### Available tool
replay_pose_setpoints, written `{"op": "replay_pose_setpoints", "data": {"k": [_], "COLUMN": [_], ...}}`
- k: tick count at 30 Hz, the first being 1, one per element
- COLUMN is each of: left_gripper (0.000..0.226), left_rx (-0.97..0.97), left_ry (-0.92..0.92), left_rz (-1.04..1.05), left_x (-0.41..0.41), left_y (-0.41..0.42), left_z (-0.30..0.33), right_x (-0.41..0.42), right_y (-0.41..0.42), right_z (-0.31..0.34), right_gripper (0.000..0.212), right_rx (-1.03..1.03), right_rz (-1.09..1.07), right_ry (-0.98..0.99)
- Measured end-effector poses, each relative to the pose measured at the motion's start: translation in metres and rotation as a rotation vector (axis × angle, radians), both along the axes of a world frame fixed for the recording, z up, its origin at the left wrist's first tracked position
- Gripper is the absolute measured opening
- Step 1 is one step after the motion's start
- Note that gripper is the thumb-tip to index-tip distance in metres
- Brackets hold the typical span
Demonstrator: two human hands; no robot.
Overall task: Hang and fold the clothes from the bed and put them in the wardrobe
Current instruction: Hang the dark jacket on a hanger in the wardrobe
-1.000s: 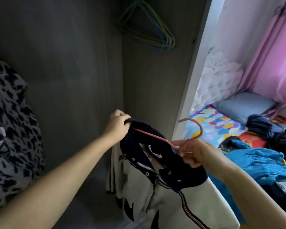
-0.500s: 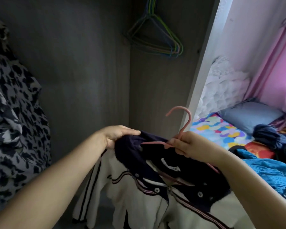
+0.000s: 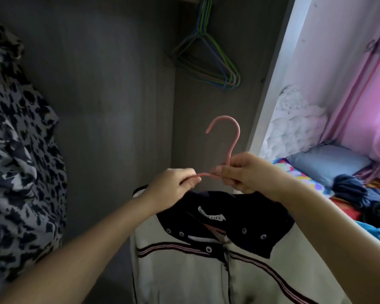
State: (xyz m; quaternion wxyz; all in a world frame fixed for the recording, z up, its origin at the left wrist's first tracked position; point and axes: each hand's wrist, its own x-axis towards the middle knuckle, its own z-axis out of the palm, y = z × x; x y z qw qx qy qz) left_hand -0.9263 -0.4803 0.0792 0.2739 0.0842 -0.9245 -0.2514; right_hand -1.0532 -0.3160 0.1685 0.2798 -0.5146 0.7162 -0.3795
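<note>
You are facing into the wardrobe (image 3: 119, 84); its grey interior holds a leopard-print garment (image 3: 20, 150) hanging at the left, cut off by the frame edge, and a bunch of coloured wire hangers (image 3: 208, 62) hooked up at the top right corner, their rail mostly out of view; the wardrobe's floor is hidden behind your arms and the jacket.

Your left hand (image 3: 176, 185) pinches the left arm of the pink hanger (image 3: 230, 145) between curled fingers; your right hand (image 3: 244, 174) has its grip closed round the hanger at the base of the neck, so the hook stands upright and free above your knuckles, not touching anything; the hanger's right arm is hidden behind your right hand and inside the collar.

The white and navy jacket (image 3: 206, 260) hangs from that hanger just below your hands, in front of the wardrobe opening; its navy collar carries a white label whose lettering is too small to read with certainty, and its lower part runs off the bottom of the frame.

To the right, past the wardrobe's white edge, the bed (image 3: 294, 172) carries a grey-blue pillow (image 3: 329, 163), a dark blue garment (image 3: 351, 189) and a bright blue garment (image 3: 373, 231) partly cut off by your right forearm; a pink curtain (image 3: 371, 95) hangs behind.
</note>
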Motion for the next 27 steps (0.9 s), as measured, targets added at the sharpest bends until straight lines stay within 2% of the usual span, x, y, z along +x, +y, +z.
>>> {"op": "replay_pose_setpoints", "data": {"k": [2, 4, 6, 7, 10, 15, 18, 20, 21, 22, 24, 25, 26, 27], "left_gripper": [0.043, 0.045, 0.037, 0.035, 0.038, 0.026, 0.045, 0.050, 0.045, 0.040, 0.034, 0.038, 0.045, 0.051], "left_rx": [-0.010, 0.001, 0.005, -0.007, -0.106, -0.169, -0.087, -0.112, -0.190, -0.351, -0.712, -0.817, -0.839, -0.780], "left_ry": [0.111, 0.180, 0.214, 0.217, 0.213, 0.236, 0.258, 0.213, 0.175, 0.190, 0.304, 0.313, 0.237, 0.099], "left_rz": [0.090, 0.144, 0.202, 0.214, 0.325, 0.586, 0.605, 0.677, 0.736, 0.806, 0.948, 1.032, 1.133, 1.235], "left_x": [0.002, 0.007, 0.016, 0.018, 0.033, 0.060, 0.082, 0.106, 0.118, 0.130, 0.157, 0.168, 0.180, 0.192], "left_y": [-0.011, -0.022, -0.035, -0.041, -0.056, -0.082, -0.110, -0.135, -0.143, -0.148, -0.162, -0.168, -0.178, -0.189], "left_z": [0.000, 0.004, 0.009, 0.009, 0.014, 0.034, 0.054, 0.074, 0.086, 0.101, 0.140, 0.165, 0.192, 0.219], "right_x": [0.005, 0.003, 0.000, 0.001, 0.021, 0.056, 0.080, 0.098, 0.104, 0.110, 0.124, 0.131, 0.140, 0.149], "right_y": [-0.001, 0.002, 0.000, -0.001, -0.021, -0.068, -0.111, -0.147, -0.162, -0.176, -0.211, -0.225, -0.239, -0.256], "right_z": [0.007, 0.012, 0.013, 0.010, 0.006, 0.019, 0.043, 0.066, 0.078, 0.090, 0.115, 0.128, 0.141, 0.154], "right_gripper": [0.026, 0.017, 0.018, 0.021, 0.025, 0.028, 0.028, 0.023, 0.022, 0.021, 0.021, 0.020, 0.021, 0.021], "right_rx": [-0.046, 0.016, 0.101, 0.113, 0.041, -0.084, -0.128, -0.175, -0.200, -0.222, -0.266, -0.295, -0.330, -0.366], "right_rz": [0.069, 0.122, 0.151, 0.140, 0.113, 0.052, 0.061, 0.080, 0.086, 0.092, 0.117, 0.125, 0.140, 0.153], "right_ry": [0.049, 0.264, 0.435, 0.425, 0.119, -0.261, -0.424, -0.492, -0.520, -0.547, -0.587, -0.594, -0.596, -0.596]}}
